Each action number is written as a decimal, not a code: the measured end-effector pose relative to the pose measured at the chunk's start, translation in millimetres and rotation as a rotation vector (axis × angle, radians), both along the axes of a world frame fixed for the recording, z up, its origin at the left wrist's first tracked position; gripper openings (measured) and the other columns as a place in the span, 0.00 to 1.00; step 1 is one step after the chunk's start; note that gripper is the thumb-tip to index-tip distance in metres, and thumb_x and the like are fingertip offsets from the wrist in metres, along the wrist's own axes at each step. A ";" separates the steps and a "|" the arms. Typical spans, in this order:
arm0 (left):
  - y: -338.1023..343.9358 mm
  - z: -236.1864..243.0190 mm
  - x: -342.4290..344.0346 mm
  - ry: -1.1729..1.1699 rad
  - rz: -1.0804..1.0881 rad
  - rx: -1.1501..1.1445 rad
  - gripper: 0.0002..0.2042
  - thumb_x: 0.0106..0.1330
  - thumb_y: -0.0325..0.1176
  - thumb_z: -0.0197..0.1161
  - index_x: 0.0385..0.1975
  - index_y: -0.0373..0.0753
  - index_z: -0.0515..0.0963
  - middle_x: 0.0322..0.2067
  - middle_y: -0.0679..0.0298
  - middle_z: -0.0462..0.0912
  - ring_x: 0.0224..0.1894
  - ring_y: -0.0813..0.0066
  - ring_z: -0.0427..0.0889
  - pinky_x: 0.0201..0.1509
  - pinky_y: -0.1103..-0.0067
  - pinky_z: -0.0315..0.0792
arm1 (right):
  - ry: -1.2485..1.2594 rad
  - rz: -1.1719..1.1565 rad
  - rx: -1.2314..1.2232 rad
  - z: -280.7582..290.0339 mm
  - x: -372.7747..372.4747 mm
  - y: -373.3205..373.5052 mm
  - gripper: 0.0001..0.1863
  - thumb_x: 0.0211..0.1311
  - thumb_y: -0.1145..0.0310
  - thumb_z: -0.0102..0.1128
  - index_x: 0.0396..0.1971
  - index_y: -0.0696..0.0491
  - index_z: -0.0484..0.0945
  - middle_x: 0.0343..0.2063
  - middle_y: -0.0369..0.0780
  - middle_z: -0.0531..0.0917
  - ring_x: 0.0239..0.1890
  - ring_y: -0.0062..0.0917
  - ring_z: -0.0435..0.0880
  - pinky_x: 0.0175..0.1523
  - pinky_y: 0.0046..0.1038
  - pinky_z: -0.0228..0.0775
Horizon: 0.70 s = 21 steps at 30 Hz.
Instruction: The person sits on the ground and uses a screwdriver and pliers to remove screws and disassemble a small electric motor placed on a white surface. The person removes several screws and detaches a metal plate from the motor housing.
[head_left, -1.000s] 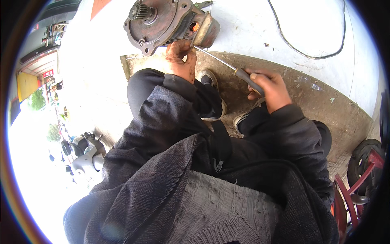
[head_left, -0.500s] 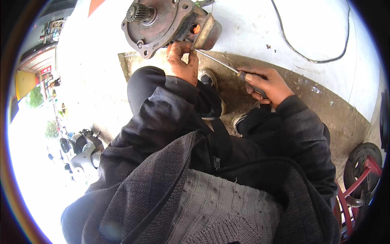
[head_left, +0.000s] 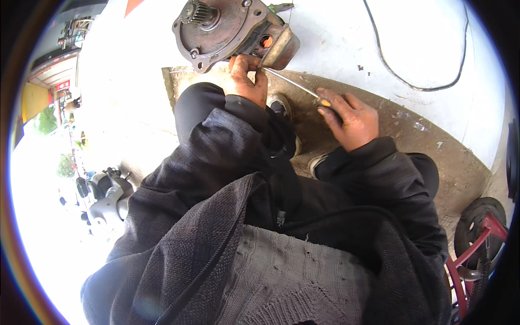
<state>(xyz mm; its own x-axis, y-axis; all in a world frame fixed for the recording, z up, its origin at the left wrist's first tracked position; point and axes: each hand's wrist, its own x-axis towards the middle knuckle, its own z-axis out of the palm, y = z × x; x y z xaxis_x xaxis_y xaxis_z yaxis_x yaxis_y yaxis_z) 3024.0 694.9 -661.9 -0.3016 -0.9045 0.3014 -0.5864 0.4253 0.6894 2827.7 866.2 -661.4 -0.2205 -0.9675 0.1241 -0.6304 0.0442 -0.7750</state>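
A rusty gear pump or similar metal unit with a round flange and a toothed shaft sits at the top of the view. My left hand is at its lower edge, fingers bent in against the housing; whatever they pinch is hidden. In my right hand is a screwdriver, gripped by its dark and yellow handle. Its steel shaft slants up to the left, with the tip beside my left fingertips at the unit's pale side plate. An orange spot shows in a round hole of the housing.
A white sheet-like surface lies under and beside the unit, with a black cable looped on it. Brown dirty ground is below. A red metal frame and a wheel stand at the lower right, a scooter at the left.
My right hand has shifted its hold on the screwdriver handle, the back of the hand now turned upward. The whole view has moved slightly; my left hand stays at the housing.
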 end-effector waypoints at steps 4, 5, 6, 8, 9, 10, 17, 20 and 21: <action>3.5 0.5 2.9 -0.014 0.004 0.080 0.11 0.56 0.17 0.62 0.39 0.35 0.76 0.36 0.61 0.77 0.39 0.70 0.82 0.48 0.77 0.76 | -0.215 -0.058 -0.133 7.6 18.7 2.8 0.18 0.60 0.69 0.68 0.52 0.47 0.83 0.32 0.41 0.85 0.27 0.31 0.84 0.32 0.30 0.75; 5.5 0.1 3.9 -0.021 0.012 0.133 0.11 0.58 0.16 0.61 0.40 0.34 0.76 0.39 0.62 0.77 0.41 0.74 0.81 0.50 0.78 0.76 | -0.315 -0.077 -0.026 10.5 18.8 3.8 0.17 0.62 0.69 0.67 0.51 0.49 0.83 0.29 0.40 0.85 0.23 0.25 0.81 0.29 0.26 0.72; 6.4 -0.7 5.0 0.002 0.025 0.171 0.11 0.60 0.17 0.62 0.42 0.34 0.76 0.38 0.62 0.78 0.42 0.74 0.81 0.51 0.78 0.75 | -0.501 -0.123 0.179 13.2 18.4 4.0 0.16 0.64 0.68 0.65 0.51 0.51 0.83 0.26 0.39 0.85 0.20 0.18 0.78 0.26 0.23 0.70; 8.7 -3.9 7.5 0.169 0.060 0.272 0.10 0.61 0.18 0.62 0.42 0.33 0.76 0.39 0.63 0.79 0.42 0.75 0.81 0.52 0.78 0.75 | -0.820 -0.102 0.313 19.2 8.6 4.9 0.16 0.68 0.66 0.63 0.53 0.53 0.82 0.26 0.36 0.84 0.21 0.14 0.76 0.26 0.17 0.66; 9.0 -7.0 7.7 0.293 0.030 0.289 0.10 0.62 0.18 0.62 0.43 0.33 0.76 0.39 0.63 0.80 0.43 0.75 0.81 0.53 0.78 0.74 | -0.963 -0.105 0.415 22.1 0.0 5.6 0.16 0.70 0.65 0.61 0.54 0.54 0.82 0.26 0.34 0.83 0.21 0.12 0.75 0.26 0.15 0.65; 8.0 -9.4 9.7 0.250 0.013 0.276 0.10 0.64 0.19 0.61 0.44 0.32 0.77 0.40 0.62 0.81 0.44 0.75 0.81 0.54 0.79 0.74 | -0.925 -0.049 0.390 23.9 -8.4 4.9 0.17 0.71 0.62 0.59 0.52 0.55 0.82 0.24 0.34 0.82 0.19 0.10 0.72 0.23 0.15 0.61; 0.3 -25.4 17.1 0.441 0.040 0.356 0.07 0.64 0.21 0.62 0.40 0.32 0.80 0.35 0.62 0.83 0.36 0.78 0.81 0.46 0.80 0.76 | -0.708 -0.554 0.251 0.8 -58.9 -17.7 0.23 0.69 0.64 0.59 0.60 0.60 0.75 0.30 0.38 0.82 0.23 0.16 0.77 0.23 0.19 0.65; 2.1 -26.2 17.7 0.494 0.083 0.432 0.07 0.65 0.24 0.64 0.41 0.30 0.80 0.35 0.62 0.84 0.37 0.79 0.81 0.47 0.81 0.75 | -0.457 -0.550 0.301 -25.9 -59.2 -32.0 0.26 0.63 0.68 0.61 0.60 0.62 0.74 0.30 0.41 0.85 0.26 0.18 0.83 0.29 0.24 0.73; 3.3 -25.6 17.5 0.520 0.107 0.473 0.07 0.65 0.24 0.64 0.41 0.30 0.81 0.35 0.62 0.84 0.37 0.78 0.81 0.48 0.81 0.75 | -0.402 -0.534 0.353 -34.7 -56.8 -37.2 0.28 0.61 0.68 0.60 0.62 0.61 0.72 0.31 0.44 0.86 0.29 0.26 0.86 0.36 0.29 0.77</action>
